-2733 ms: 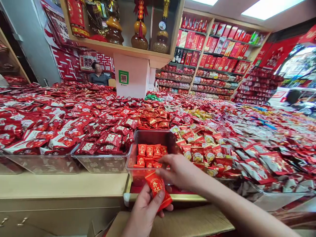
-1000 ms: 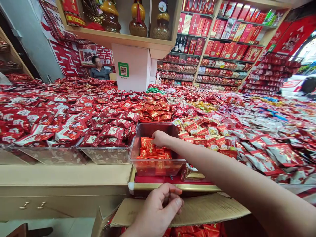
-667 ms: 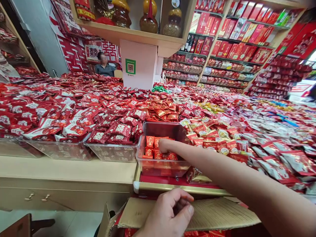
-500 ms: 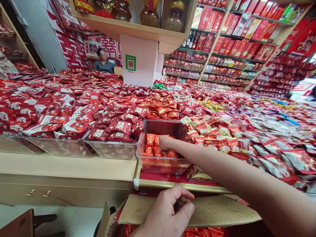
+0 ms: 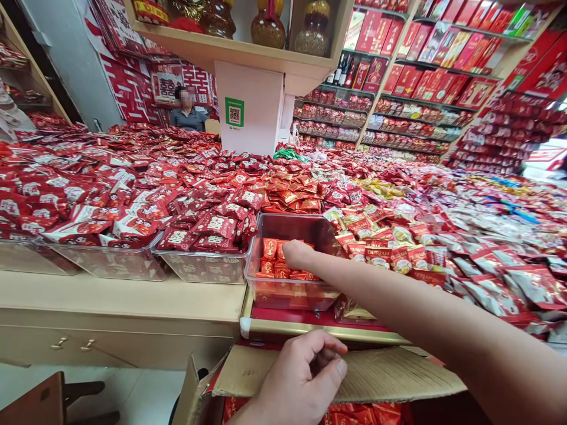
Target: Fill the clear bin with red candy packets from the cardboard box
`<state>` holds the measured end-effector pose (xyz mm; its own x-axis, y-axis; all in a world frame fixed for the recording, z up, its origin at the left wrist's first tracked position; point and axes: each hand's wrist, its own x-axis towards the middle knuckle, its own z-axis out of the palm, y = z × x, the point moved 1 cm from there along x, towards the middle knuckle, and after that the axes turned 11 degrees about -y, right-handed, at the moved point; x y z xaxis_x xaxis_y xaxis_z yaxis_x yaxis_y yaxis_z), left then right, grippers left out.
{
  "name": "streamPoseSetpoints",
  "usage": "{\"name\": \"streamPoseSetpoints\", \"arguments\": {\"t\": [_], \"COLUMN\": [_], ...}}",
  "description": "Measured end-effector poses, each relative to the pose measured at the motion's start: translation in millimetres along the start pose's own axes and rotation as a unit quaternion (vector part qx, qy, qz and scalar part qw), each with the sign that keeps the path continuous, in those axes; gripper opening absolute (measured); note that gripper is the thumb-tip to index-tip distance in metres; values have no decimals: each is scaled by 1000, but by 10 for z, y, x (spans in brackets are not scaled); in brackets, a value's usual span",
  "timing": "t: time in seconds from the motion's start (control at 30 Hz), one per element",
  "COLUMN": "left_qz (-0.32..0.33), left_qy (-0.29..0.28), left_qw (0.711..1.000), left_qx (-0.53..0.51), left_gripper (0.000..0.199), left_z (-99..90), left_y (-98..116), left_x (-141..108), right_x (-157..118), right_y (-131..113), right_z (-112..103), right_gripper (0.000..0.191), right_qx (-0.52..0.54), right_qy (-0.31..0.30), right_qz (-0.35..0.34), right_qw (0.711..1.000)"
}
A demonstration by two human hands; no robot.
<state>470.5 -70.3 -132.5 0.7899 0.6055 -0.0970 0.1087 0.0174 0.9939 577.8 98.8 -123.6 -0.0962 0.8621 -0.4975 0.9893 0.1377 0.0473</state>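
My right hand [image 5: 297,255] reaches from the right into a clear plastic bin [image 5: 293,289], down among small red packets [image 5: 268,250] with gold lettering. Its fingers point down and are hidden behind the hand, so whether they hold a packet cannot be told. My left hand [image 5: 305,375] hovers over an opened cardboard box [image 5: 390,375], nearest to its raised flap. Thumb and loosely bent fingers are apart, with nothing between them. More red packets [image 5: 349,414] lie inside the box, partly covered by the flap and my left hand.
Bins of maroon packets [image 5: 215,227] and red-and-white packets [image 5: 137,224] line the counter on the left. Durian-labelled packets [image 5: 381,257] are heaped to the right, under my right forearm. A shelf unit [image 5: 239,44] overhangs the heaps. A person [image 5: 189,118] sits at the back.
My right hand has shifted slightly up and left within the bin, and its fingers are less visible. My left hand is almost unmoved.
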Motion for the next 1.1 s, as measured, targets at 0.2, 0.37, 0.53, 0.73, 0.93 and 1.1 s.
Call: {"name": "streamPoseSetpoints", "arguments": {"t": [0.2, 0.37, 0.53, 0.73, 0.93, 1.1], "left_qz": [1, 5, -1, -3, -4, -12], "left_qy": [-13, -16, -20, -20, -22, -7], "left_qw": [1000, 999, 999, 999, 999, 999], "left_qx": [18, 31, 38, 40, 27, 28], "left_gripper": [18, 19, 20, 22, 23, 23], "left_z": [7, -5, -24, -29, -15, -17], "left_y": [-20, -12, 28, 18, 9, -3], "left_x": [13, 13, 9, 15, 32, 26], "right_x": [-141, -58, -30, -66, 8, 113], "right_y": [-110, -139, -110, -77, -24, 10], "right_z": [-16, 103, 111, 70, -31, -68], "right_gripper": [27, 29, 37, 47, 41, 45], "right_qx": [-73, -95, -102, -88, -47, -36], "right_qy": [-38, -41, -31, -18, 75, 75], "right_qz": [-134, -153, -155, -138, -46, -25], "right_qw": [988, 983, 982, 986, 995, 996]}}
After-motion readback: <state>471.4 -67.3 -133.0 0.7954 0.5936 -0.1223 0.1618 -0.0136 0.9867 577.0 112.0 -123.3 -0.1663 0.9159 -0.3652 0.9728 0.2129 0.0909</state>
